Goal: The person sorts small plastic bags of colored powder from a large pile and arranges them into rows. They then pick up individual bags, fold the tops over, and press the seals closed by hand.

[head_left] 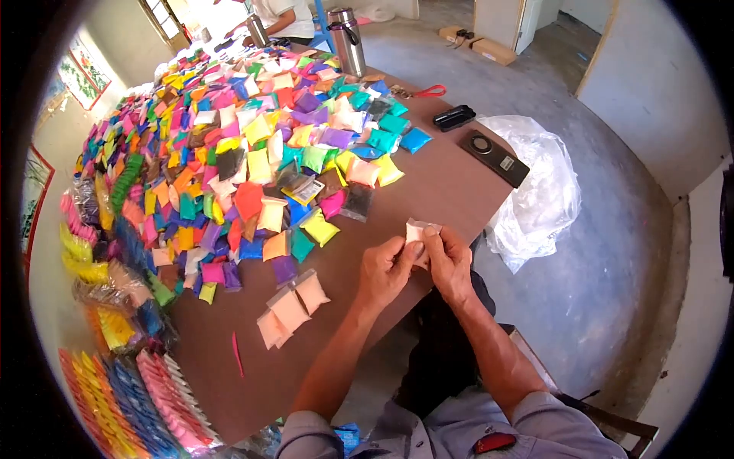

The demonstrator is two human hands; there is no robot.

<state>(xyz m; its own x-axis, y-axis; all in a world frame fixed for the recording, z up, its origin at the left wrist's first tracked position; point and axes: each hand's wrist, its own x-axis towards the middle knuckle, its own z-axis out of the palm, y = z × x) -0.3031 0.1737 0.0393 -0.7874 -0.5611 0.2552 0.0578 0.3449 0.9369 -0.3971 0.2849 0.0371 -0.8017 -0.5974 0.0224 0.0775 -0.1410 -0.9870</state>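
My left hand and my right hand meet over the table's front edge, fingers closed on one small pale packet. Its top end shows above my thumbs, while my fingers cover much of the rest. Left of my hands, several peach-coloured packets lie overlapping on the brown table. A thin pink stick rests further left. Beyond them spreads a large heap of small, soft-looking packets in many colours.
Bundled coloured packets line the left edge. A steel flask, a black case and a dark oblong device stand or lie toward the right. A clear plastic bag hangs beside the table. Another person sits at the far end.
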